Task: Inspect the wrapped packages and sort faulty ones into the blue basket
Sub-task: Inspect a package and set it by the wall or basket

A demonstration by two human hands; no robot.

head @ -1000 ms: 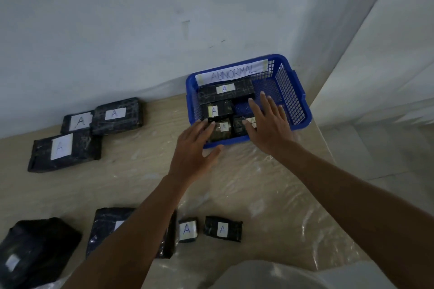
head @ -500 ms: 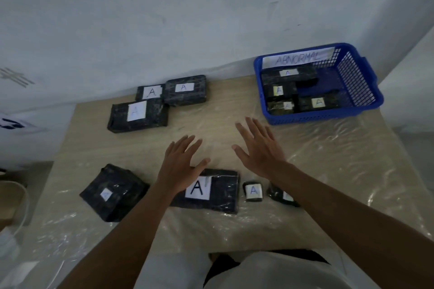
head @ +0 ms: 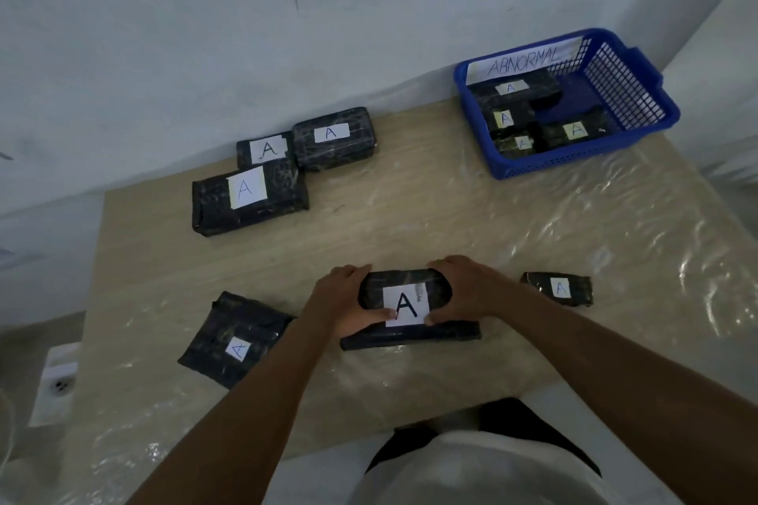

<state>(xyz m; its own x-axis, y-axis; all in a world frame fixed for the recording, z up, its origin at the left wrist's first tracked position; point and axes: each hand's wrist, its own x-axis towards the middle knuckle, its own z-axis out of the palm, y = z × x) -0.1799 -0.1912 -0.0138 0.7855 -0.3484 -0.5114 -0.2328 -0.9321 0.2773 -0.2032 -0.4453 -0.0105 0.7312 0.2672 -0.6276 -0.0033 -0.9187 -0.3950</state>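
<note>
near the front edge of the tabletop, both hands are grasping one black wrapped package with a white "a" label facing up. left hand is curling its grip round the package's left end, thumb pressing by the label; right hand is doing the same on the right end. package's near edge is sitting at the tabletop, can't tell if it's lifting off. blue basket tagged "abnormal" is sitting at the far right corner, well apart, holding four labelled packages. three packages are clustering at the far left by the wall, one tilted package is lying just left of the left hand, a small package is lying right of the right hand. clear plastic sheet is covering the tabletop.
</note>
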